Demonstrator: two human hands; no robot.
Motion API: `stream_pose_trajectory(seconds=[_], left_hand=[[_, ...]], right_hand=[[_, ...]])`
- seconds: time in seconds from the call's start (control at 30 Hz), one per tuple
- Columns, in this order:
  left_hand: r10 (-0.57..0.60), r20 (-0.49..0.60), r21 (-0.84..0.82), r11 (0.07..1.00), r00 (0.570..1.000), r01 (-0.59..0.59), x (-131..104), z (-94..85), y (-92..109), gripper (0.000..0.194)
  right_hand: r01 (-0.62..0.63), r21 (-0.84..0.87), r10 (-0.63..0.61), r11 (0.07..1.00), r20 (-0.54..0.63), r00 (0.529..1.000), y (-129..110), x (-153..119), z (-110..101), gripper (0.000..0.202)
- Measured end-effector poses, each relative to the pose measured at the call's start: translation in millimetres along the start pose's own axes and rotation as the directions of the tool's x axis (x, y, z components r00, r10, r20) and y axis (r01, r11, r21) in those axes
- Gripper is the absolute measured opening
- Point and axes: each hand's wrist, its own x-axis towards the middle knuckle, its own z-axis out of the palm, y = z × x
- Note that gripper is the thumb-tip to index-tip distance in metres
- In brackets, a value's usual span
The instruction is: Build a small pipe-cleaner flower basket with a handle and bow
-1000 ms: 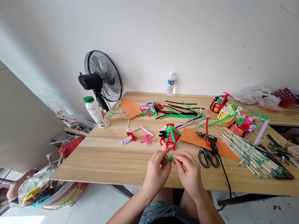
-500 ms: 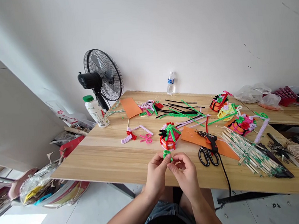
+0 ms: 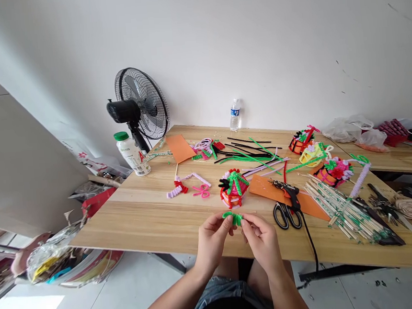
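Observation:
Between my two hands, above the table's front edge, is a small bent piece of green pipe cleaner. My left hand pinches its left end between thumb and fingers. The fingers of my right hand are closed on its right end. Just beyond them stands a little house-like figure of red, pink, orange and green pipe cleaners. A pink pipe-cleaner bow and a lilac coil with red loops lie to its left.
Black-handled scissors, a hot glue gun and orange sheets lie on the wooden table. Loose pipe cleaners, finished figures, and a bundle of sticks are farther right. A fan stands left.
My hands have moved slightly apart, and the green pipe cleaner between them shows wider and more spread out. The things on the table stay where they were.

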Motion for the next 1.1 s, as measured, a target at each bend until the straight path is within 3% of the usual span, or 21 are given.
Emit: stream_pose_trajectory(seconds=[0.17, 0.3, 0.4, 0.47, 0.53, 0.6, 0.7, 0.83, 0.93, 1.1], left_hand=[[0.121, 0.098, 0.289, 0.946, 0.988, -0.145, 5, -8.8, 2, 0.026], [0.176, 0.364, 0.583, 0.723, 0.915, -0.371, 12, -16.0, 16, 0.016], [0.064, 0.586, 0.666, 0.53, 0.808, -0.525, 19, -16.3, 29, 0.019], [-0.032, 0.653, 0.691, 0.434, 0.756, -0.578, 23, -14.3, 34, 0.021], [-0.111, 0.664, 0.72, 0.362, 0.739, -0.592, 27, -11.7, 37, 0.022], [-0.162, 0.656, 0.741, 0.325, 0.737, -0.588, 30, -9.7, 39, 0.02], [-0.184, 0.652, 0.745, 0.336, 0.735, -0.576, 32, -9.0, 41, 0.015], [-0.121, 0.617, 0.749, 0.394, 0.778, -0.533, 30, -12.2, 40, 0.012], [-0.076, 0.578, 0.727, 0.499, 0.812, -0.471, 28, -14.6, 38, 0.013], [0.073, 0.57, 0.604, 0.638, 0.818, -0.477, 23, -12.2, 40, 0.014]], right_hand=[[0.02, -0.103, -0.025, 0.994, -0.044, 0.999, -1, 0, -7, 0.015], [0.132, -0.314, -0.114, 0.94, 0.075, 0.991, -11, 6, -17, 0.011], [0.247, -0.493, -0.096, 0.834, 0.31, 0.946, -20, 16, -25, 0.019], [0.31, -0.575, -0.036, 0.757, 0.438, 0.898, -25, 22, -27, 0.022], [0.364, -0.593, -0.006, 0.719, 0.518, 0.855, -30, 28, -26, 0.022], [0.4, -0.54, -0.026, 0.741, 0.573, 0.819, -34, 33, -26, 0.022], [0.4, -0.447, -0.066, 0.8, 0.597, 0.799, -34, 37, -27, 0.024], [0.368, -0.365, -0.124, 0.855, 0.546, 0.829, -25, 37, -30, 0.021], [0.37, -0.266, -0.209, 0.89, 0.483, 0.85, -20, 34, -32, 0.018], [0.349, -0.163, -0.249, 0.923, 0.439, 0.863, -21, 29, -31, 0.02]])
